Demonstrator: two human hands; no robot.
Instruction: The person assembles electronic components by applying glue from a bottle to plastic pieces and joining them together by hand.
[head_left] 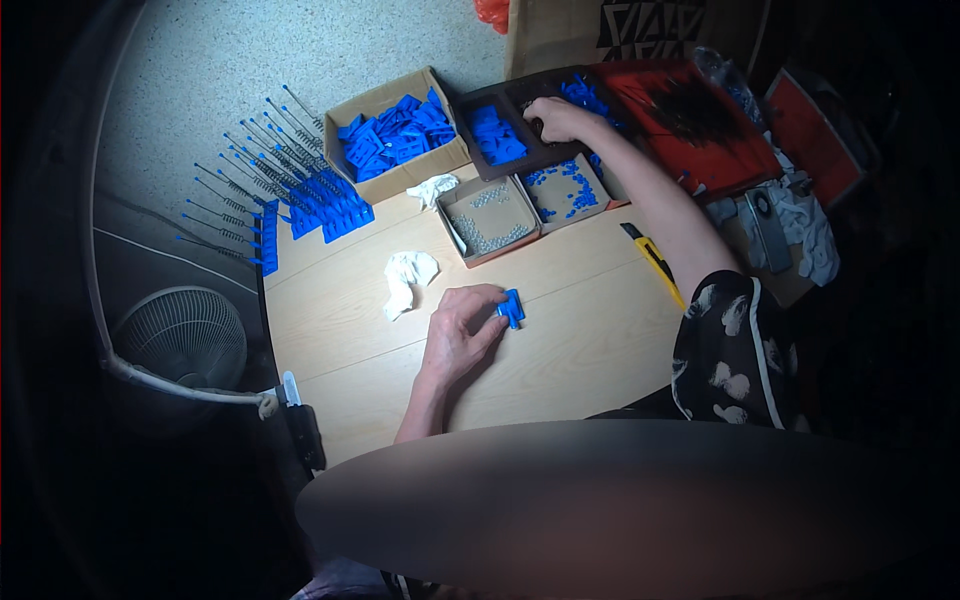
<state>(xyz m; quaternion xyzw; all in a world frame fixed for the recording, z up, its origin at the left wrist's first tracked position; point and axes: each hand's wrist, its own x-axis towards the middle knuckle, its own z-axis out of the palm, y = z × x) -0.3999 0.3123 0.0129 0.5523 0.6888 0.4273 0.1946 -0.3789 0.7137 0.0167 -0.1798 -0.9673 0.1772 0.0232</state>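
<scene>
My left hand (pixel 462 325) rests on the wooden table and pinches a small blue plastic piece (pixel 511 308) between thumb and fingers. Stretched out to the far side, my right hand (pixel 560 119) dips into a compartment of a dark tray (pixel 535 160). Its fingers are curled together, and whatever they grip is hidden. Blue flat pieces (pixel 497 136) fill the compartment left of that hand, and more blue parts (pixel 582 95) lie just beyond it. In front of the tray sit a box of small clear beads (pixel 490 220) and a box of small blue parts (pixel 562 192).
A cardboard box (pixel 395 178) of blue pieces stands at the back. Left of it are rows of blue pieces with upright springy rods (pixel 265 165). White crumpled tissue (pixel 410 275) and a yellow cutter knife (pixel 655 262) lie on the table. A red tray (pixel 735 175) holds dark thin rods.
</scene>
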